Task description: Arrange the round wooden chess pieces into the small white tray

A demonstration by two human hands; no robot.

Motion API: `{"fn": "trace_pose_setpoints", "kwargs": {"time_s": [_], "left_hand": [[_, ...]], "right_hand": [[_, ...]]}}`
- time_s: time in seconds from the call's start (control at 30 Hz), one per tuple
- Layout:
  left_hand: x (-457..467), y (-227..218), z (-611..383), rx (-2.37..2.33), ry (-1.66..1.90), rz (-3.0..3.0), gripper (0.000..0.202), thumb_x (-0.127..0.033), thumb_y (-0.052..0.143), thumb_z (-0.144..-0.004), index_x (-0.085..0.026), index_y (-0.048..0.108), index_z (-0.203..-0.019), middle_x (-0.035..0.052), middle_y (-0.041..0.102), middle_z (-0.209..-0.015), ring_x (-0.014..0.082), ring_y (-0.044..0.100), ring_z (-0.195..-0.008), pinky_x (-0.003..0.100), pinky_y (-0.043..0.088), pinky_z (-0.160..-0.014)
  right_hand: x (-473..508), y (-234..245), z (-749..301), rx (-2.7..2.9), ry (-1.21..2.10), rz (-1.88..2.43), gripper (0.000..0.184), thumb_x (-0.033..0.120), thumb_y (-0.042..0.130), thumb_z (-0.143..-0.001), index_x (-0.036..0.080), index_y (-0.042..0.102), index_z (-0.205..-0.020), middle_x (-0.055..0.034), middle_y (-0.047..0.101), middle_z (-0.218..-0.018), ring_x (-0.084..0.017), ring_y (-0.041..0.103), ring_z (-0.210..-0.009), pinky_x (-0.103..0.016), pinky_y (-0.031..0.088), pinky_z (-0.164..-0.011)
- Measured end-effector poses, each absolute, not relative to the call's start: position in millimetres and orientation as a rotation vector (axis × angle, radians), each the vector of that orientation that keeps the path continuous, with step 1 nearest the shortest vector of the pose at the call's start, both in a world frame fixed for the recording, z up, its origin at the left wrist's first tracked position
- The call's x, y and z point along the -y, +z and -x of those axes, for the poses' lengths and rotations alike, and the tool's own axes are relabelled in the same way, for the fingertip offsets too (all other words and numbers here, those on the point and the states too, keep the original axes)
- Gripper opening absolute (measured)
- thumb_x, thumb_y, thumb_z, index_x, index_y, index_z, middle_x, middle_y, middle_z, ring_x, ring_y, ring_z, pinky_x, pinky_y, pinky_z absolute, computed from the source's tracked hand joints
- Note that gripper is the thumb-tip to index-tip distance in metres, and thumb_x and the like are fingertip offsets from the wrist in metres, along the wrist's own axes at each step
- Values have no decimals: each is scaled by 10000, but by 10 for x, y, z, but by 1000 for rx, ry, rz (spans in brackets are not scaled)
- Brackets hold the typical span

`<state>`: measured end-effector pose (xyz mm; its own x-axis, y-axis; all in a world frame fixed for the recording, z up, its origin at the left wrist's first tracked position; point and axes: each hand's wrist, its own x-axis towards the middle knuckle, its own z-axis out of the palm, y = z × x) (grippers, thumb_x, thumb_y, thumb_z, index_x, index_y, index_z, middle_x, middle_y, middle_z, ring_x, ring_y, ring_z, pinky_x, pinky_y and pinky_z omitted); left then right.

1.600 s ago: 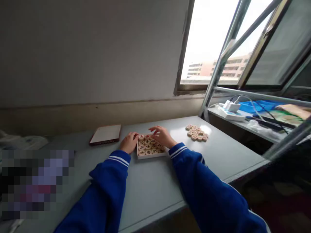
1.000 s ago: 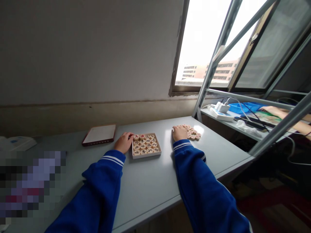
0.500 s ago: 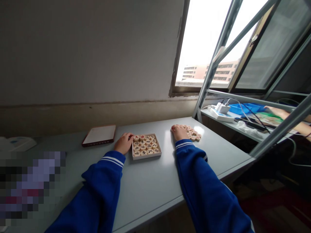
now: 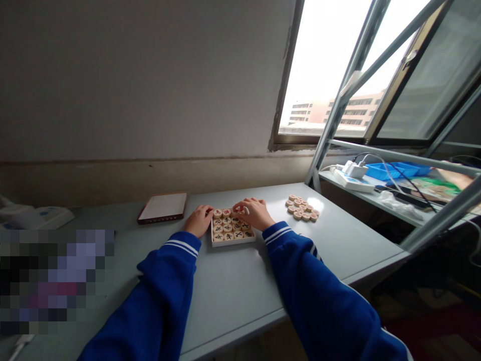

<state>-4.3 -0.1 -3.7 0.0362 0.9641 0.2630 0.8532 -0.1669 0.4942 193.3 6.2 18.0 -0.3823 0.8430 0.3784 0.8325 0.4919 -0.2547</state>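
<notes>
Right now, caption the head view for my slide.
Left hand and right hand at a box of marked discs, loose discs rightward.

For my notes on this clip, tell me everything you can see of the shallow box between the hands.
The box is low, roughly rectangular, open on top and pale-walled; its material is unclear. It lies flat on the gray table, holding rows of round, wood-looking pieces marked with red or black characters. The left hand is at its far left corner, apparently touching. The right hand covers the far right corner, hiding its contents; contact there is unclear.
</notes>
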Motion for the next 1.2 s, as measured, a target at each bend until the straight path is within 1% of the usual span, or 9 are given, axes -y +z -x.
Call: {"fn": "trace_pose_setpoints", "kwargs": {"time_s": [0.2, 0.4, 0.53, 0.7, 0.83, 0.93, 1.0, 1.1, 1.2], "left_hand": [[-7, -49, 54, -1849, 842, -2098, 253, -290, 361, -810, -194, 586, -876, 60, 574, -951, 185, 542, -920, 293, 411, -829], [-4, -40, 51, -1846, 832, -2102, 245, -264, 369, -803, -176, 583, -882, 69, 575, -961, 187, 543, -928, 290, 408, -835], [-14, -49, 50, -1834, 845, -2099, 257, -278, 358, -805, -173, 580, -885, 73, 576, -964, 191, 536, -945, 296, 407, -843], [-38, -80, 65, -1838, 857, -2120, 248, -275, 359, -797, -180, 578, -865, 65, 578, -955, 189, 539, -939, 286, 415, -828], [-42, -80, 68, -1844, 844, -2122, 248, -281, 356, -803, -188, 576, -870, 60, 578, -959, 184, 541, -928, 279, 414, -820], [-32, -64, 60, -1857, 829, -2107, 253, -286, 358, -807, -183, 579, -874, 64, 575, -965, 187, 542, -924, 282, 413, -816], [-22, -53, 53, -1871, 830, -2099, 250, -288, 363, -807, -189, 583, -875, 60, 577, -968, 185, 541, -924, 276, 415, -807], [-13, -45, 48, -1882, 826, -2098, 248, -286, 371, -807, -191, 587, -883, 57, 580, -968, 183, 540, -923, 269, 416, -797], [-12, -47, 50, -1872, 820, -2104, 252, -283, 370, -809, -185, 587, -891, 61, 577, -966, 182, 540, -921, 271, 413, -804]], "right_hand": [[-78, 163, -1944, 2215, 98, 1369, 295, 340, 624, -723, 281, 550, -1002, 24, 638, -856, -154, 493, -855, -309, 238, -750], [-72, 174, -1939, 2213, 135, 1380, 247, 396, 620, -712, 253, 561, -905, 27, 637, -842, -148, 504, -825, -300, 238, -739], [-120, 263, -2103, 2134, 6, 1469, 131, 334, 525, -788, 264, 572, -888, 26, 627, -867, -150, 502, -841, -308, 245, -740], [-213, 301, -2613, 1694, -383, 2132, 218, 208, 442, -785, 154, 585, -941, -119, 578, -979, -264, 462, -953, -382, 256, -752], [-214, 217, -2871, 1678, -402, 2291, 219, 164, 457, -762, 85, 608, -899, -192, 570, -954, -312, 463, -940, -420, 261, -754], [-195, 199, -2813, 1769, -379, 2215, 217, 177, 428, -799, 105, 629, -834, -184, 584, -938, -294, 468, -936, -414, 263, -768], [-180, 207, -2675, 1866, -349, 2115, 225, 240, 423, -829, 164, 634, -850, -125, 594, -961, -252, 473, -947, -384, 273, -789], [-149, 202, -2408, 2098, -124, 1685, 219, 342, 444, -841, 245, 597, -964, -28, 597, -988, -160, 506, -895, -296, 312, -780], [-111, 163, -2200, 2203, 95, 1268, 229, 340, 516, -806, 247, 575, -1007, -9, 603, -964, -129, 521, -857, -270, 318, -770]]}}
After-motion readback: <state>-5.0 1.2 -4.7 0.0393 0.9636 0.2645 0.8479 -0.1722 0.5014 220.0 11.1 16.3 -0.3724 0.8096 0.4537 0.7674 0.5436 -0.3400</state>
